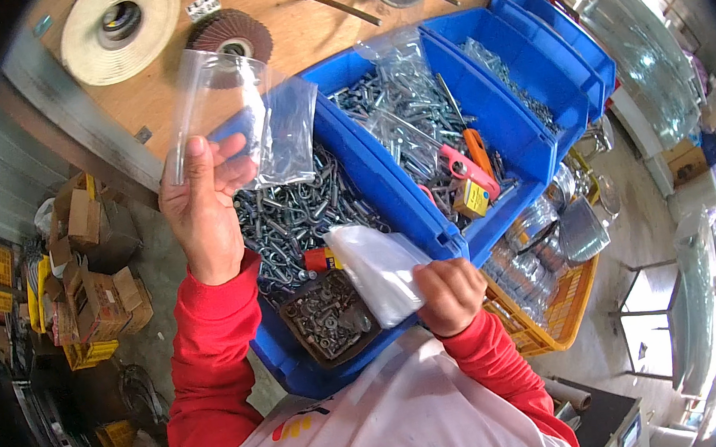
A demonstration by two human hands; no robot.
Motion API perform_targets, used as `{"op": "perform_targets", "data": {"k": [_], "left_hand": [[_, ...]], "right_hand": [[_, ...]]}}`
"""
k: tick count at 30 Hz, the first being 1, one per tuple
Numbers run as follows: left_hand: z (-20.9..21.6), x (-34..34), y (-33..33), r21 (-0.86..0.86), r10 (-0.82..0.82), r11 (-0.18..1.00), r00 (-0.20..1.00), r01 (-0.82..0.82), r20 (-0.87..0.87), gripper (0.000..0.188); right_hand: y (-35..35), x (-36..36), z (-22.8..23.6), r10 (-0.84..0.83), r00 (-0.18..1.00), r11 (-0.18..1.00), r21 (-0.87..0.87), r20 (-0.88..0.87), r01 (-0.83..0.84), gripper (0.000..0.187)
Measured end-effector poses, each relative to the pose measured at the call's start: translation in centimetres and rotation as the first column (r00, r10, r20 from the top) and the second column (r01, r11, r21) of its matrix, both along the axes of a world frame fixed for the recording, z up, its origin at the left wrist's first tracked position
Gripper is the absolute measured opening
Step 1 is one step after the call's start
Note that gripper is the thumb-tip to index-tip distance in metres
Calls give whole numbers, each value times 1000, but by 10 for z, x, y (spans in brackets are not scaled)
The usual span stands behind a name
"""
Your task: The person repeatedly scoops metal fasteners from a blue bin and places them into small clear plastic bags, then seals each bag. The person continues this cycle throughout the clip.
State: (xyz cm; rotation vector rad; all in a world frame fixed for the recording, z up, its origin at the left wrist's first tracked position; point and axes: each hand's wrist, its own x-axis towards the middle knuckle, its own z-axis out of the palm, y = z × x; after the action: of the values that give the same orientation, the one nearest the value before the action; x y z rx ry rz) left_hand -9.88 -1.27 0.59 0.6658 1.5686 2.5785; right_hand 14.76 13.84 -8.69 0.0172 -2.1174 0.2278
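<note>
Cardboard boxes lie on the floor, left of and below the left hand. That hand is raised palm up, its fingers loosely curled and the thumb apart, holding a creased clear plastic bag that stands above and to the right of the fingertips; its folds make the long axis hard to tell. Just below those fingers, to the right, loose metal fasteners fill the near blue bin, with a small dark tray of nuts and washers lower down, between the two hands. Over the bin, a second plastic bag slants from upper left to lower right, its lower right side gripped by the closely folded fingers of the right hand. So the creased bag lies up and to the left of the right fingers, well apart, with the left hand nearer it. Above the right fingers, the next blue bin holds pink and orange handles; beyond them, to the right, stands an orange basket.
</note>
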Motion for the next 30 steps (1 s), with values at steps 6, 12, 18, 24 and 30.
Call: {"op": "perform_targets", "data": {"k": [6,12,18,24,30], "left_hand": [[-10,19,-11,-268,-188,945,982,185,13,42],[-12,57,-19,-383,-437,822,898,422,52,25],[-3,89,-30,-468,-647,675,763,571,-3,18],[15,60,-50,-583,-804,408,579,703,135,21],[14,69,-51,-447,-711,534,667,718,223,14]], "right_hand": [[-22,-16,-7,140,630,984,-176,764,-6,54],[13,-7,34,451,832,754,-637,324,-161,76],[-21,-19,50,407,898,157,-955,-169,-251,27],[5,-22,79,559,792,763,-528,247,-374,17],[-4,-43,92,368,925,818,-508,100,-271,29]]}}
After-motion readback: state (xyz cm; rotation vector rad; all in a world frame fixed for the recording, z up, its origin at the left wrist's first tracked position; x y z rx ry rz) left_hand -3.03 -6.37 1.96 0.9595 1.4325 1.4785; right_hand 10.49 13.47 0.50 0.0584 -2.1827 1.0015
